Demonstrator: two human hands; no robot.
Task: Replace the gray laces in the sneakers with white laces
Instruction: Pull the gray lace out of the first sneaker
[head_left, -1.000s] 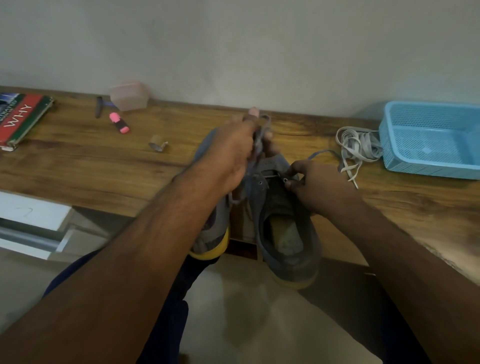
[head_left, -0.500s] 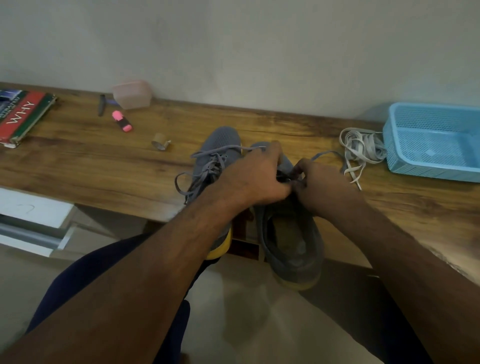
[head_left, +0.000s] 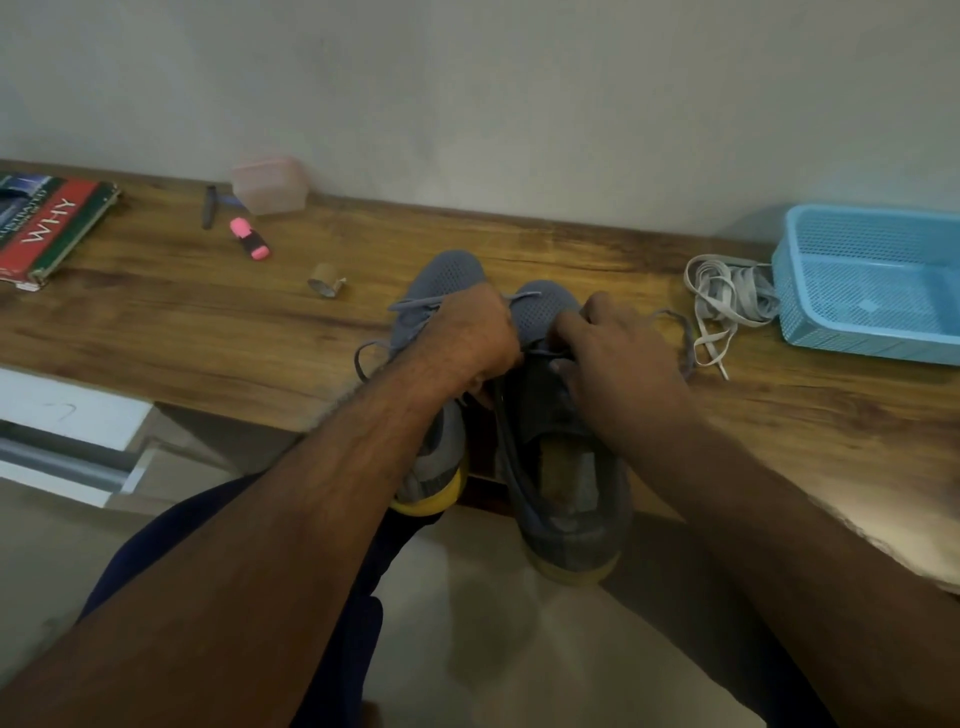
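Wooden desk (head_left: 156, 322) against wall | sneakers (head_left: 550, 322) overhanging its near edge | left hand (head_left: 467, 332) pinching gray lace (head_left: 540, 353), right hand (head_left: 618, 348) pressing spread fingers on tongue | white laces (head_left: 727, 291) right of sneakers | risk: tugging is likely dragging sneaker off.
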